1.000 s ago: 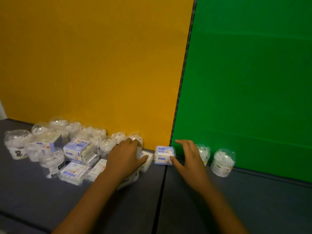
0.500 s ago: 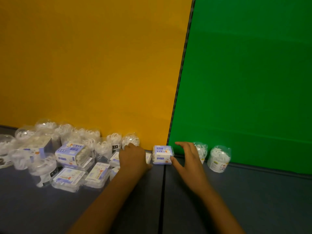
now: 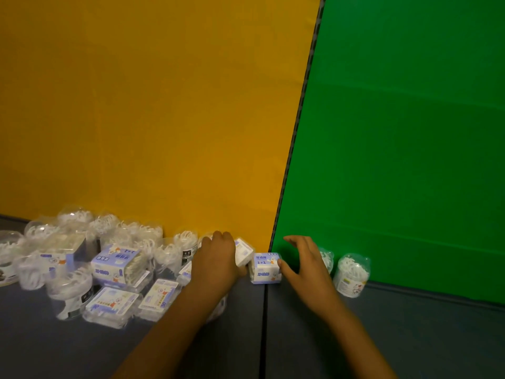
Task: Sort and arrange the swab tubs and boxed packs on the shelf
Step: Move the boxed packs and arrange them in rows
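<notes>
The left hand [image 3: 218, 265] grips a tilted white boxed pack [image 3: 244, 251]. Just right of it, the right hand [image 3: 306, 262], fingers spread, touches an upright boxed pack [image 3: 265, 268] with its thumb. Probably best to set the tilted pack flush beside this one, label forward. Its label reads "1+1"; the other writing is illegible.

A mustard-yellow back panel [image 3: 153, 110] meets a bright green back panel [image 3: 404, 132] at a dark seam. The shelf [image 3: 410, 337] is dark grey. Clear swab tubs [image 3: 352, 270] show white contents; boxed packs [image 3: 265, 268] are white and lavender with blue print.
</notes>
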